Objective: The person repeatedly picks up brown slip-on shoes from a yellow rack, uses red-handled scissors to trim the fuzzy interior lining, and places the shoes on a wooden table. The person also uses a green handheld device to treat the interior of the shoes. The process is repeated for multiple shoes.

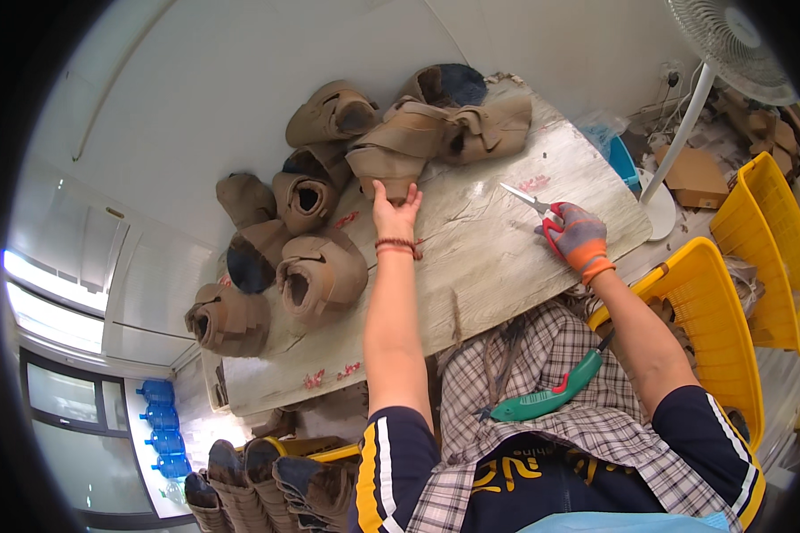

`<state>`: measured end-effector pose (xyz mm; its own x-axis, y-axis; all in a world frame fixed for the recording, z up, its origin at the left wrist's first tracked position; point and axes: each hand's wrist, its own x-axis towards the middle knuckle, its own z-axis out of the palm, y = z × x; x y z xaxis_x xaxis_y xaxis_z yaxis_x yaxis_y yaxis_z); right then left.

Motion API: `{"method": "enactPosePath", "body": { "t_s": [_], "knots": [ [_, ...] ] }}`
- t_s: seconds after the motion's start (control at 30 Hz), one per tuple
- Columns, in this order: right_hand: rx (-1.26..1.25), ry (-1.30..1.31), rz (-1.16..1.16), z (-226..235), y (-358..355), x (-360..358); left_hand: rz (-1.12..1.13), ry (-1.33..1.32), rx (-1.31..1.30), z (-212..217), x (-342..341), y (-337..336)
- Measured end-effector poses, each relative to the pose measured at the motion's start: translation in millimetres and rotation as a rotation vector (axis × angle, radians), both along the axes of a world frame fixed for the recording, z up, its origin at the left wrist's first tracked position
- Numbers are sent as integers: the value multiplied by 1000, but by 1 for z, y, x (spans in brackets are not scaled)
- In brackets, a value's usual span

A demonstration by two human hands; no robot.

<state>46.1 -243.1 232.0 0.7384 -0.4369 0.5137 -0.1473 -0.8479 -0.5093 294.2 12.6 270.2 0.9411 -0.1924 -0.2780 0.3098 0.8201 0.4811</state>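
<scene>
My bare left hand (pixel 395 211), with a beaded bracelet at the wrist, reaches across the table (pixel 471 240). Its thumb and fingers grip the near end of a brown shoe (pixel 396 155) with flaps, which lies among others of its kind. In an orange and grey glove, my right hand (pixel 580 235) is closed round the red handles of a pair of scissors (pixel 529 199). The blades point up and to the left over the tabletop, away from the shoes. A green handheld tool (pixel 547 395) lies on the checked apron on my lap.
Several brown shoes (pixel 320 280) are bunched along the table's far left side by the wall. Yellow crates (pixel 702 311) stand at the right, near a white fan (pixel 738 44) and a cardboard box (pixel 695 178). More shoes (pixel 258 484) sit below at the left.
</scene>
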Motion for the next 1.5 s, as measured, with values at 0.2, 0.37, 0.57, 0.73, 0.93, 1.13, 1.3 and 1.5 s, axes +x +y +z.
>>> {"method": "enactPosePath", "body": {
  "t_s": [0.2, 0.37, 0.57, 0.73, 0.93, 1.13, 1.3, 1.5],
  "knots": [
    [67, 119, -23, -6, -6, 4, -96, 96, 103, -19, -125, 74],
    [29, 47, 7, -19, -7, 16, -219, -26, 35, -9, -223, 141],
    [-20, 146, -15, -15, -7, 17, -1, 175, 120, -19, -299, 219],
    [467, 100, 157, -45, -14, -6, -178, 67, -64, -16, -373, 232],
    [-99, 255, 637, 45, 92, -109, -267, -15, 122, -84, -418, 246],
    [-468, 474, 947, 20, 126, -120, -194, 290, 391, -82, -421, 215],
    [-480, 519, 1032, 23, 150, -117, -218, 404, 199, -82, -422, 227],
    [-579, 668, 1194, 13, 182, -108, -110, 437, 132, -78, -426, 217]
  ]
}}
